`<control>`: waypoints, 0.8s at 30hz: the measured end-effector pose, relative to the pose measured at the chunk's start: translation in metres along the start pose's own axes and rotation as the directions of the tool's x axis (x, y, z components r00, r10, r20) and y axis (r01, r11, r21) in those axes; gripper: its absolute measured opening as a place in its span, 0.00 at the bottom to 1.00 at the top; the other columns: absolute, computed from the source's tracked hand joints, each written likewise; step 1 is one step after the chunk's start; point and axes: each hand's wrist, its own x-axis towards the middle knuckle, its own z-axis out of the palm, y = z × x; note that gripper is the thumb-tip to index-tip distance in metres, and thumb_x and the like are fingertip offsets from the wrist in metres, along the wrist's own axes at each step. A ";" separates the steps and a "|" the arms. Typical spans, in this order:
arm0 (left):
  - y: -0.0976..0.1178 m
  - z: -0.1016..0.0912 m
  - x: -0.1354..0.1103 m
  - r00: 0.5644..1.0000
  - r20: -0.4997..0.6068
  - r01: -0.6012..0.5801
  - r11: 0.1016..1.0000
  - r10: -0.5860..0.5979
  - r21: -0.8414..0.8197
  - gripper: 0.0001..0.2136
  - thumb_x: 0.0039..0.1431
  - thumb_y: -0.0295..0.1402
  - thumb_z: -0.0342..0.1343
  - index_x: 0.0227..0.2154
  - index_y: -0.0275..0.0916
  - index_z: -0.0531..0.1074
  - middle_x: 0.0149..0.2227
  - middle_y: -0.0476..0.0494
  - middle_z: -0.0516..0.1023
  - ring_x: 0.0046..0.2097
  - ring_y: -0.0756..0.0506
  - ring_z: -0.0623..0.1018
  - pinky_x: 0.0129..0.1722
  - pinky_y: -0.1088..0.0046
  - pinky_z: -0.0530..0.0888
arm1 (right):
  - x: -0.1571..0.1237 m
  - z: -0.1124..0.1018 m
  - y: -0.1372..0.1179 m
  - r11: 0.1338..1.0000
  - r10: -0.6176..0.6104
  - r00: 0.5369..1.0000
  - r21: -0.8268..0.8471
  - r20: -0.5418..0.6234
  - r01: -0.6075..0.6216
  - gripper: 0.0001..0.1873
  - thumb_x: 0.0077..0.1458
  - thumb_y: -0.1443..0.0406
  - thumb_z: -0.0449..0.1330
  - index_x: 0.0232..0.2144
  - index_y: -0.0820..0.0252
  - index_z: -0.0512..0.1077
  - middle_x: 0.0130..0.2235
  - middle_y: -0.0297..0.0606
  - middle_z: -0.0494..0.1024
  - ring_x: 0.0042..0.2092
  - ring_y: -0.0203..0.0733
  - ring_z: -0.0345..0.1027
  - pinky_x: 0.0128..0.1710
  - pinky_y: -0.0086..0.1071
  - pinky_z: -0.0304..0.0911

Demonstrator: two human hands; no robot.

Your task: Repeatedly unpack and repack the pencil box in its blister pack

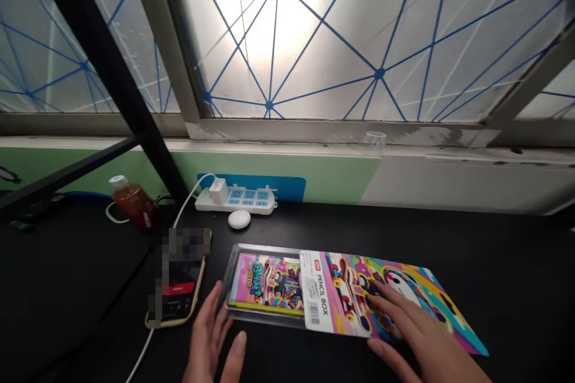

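Note:
A clear plastic tray (287,319) lies on the black table, with a colourful cartoon-printed pencil box (269,281) showing at its left end. A printed card (320,287) marked "PENCIL BOX", with a white barcode label, covers the tray's right part and extends to the right. My left hand (211,335) is at the tray's left front corner, fingers stretched out and thumb apart, holding nothing; its fingertips are beside or touching the tray edge. My right hand (411,332) rests on the card with its fingers stretched out; part of the card's print is hidden under it.
Left of the tray lies a phone (182,293) with a white cable. Behind are a white oval case (239,219), a power strip (265,208) with a plugged-in charger (218,190) and a reddish drink bottle (137,203). A black frame bar (103,60) slants across the left.

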 end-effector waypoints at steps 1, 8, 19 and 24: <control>-0.002 0.001 -0.002 0.999 0.022 0.034 0.997 -0.033 -0.073 0.25 0.77 0.39 0.41 0.72 0.53 0.43 0.75 0.40 0.55 0.69 0.37 0.68 0.60 0.61 0.76 | -0.005 0.005 -0.008 0.998 -0.014 1.000 -0.054 -0.023 0.013 0.26 0.69 0.48 0.50 0.57 0.57 0.71 0.54 0.50 0.82 0.48 0.55 0.81 0.37 0.42 0.80; -0.001 0.001 0.004 0.977 0.191 0.148 0.939 -0.092 -0.309 0.29 0.76 0.51 0.38 0.72 0.45 0.41 0.69 0.27 0.65 0.64 0.36 0.75 0.59 0.61 0.76 | 0.012 0.037 -0.066 0.973 -0.151 0.988 -0.179 -0.030 0.144 0.44 0.63 0.39 0.52 0.66 0.66 0.64 0.55 0.60 0.80 0.48 0.64 0.81 0.34 0.44 0.80; -0.008 0.007 -0.003 0.981 0.170 0.148 0.925 -0.093 -0.349 0.35 0.70 0.52 0.50 0.70 0.40 0.47 0.67 0.28 0.69 0.60 0.38 0.78 0.56 0.68 0.75 | -0.002 0.035 -0.044 0.964 0.097 0.985 0.231 0.141 -0.128 0.29 0.67 0.49 0.54 0.64 0.51 0.68 0.67 0.44 0.69 0.63 0.58 0.69 0.55 0.47 0.74; 0.002 0.010 -0.002 0.984 0.106 0.158 0.968 -0.140 -0.195 0.29 0.73 0.47 0.44 0.71 0.44 0.50 0.63 0.36 0.76 0.57 0.40 0.81 0.51 0.69 0.76 | -0.039 0.040 0.030 0.555 0.779 0.592 0.214 0.204 -0.804 0.43 0.57 0.37 0.53 0.57 0.66 0.74 0.60 0.58 0.76 0.60 0.70 0.71 0.60 0.62 0.65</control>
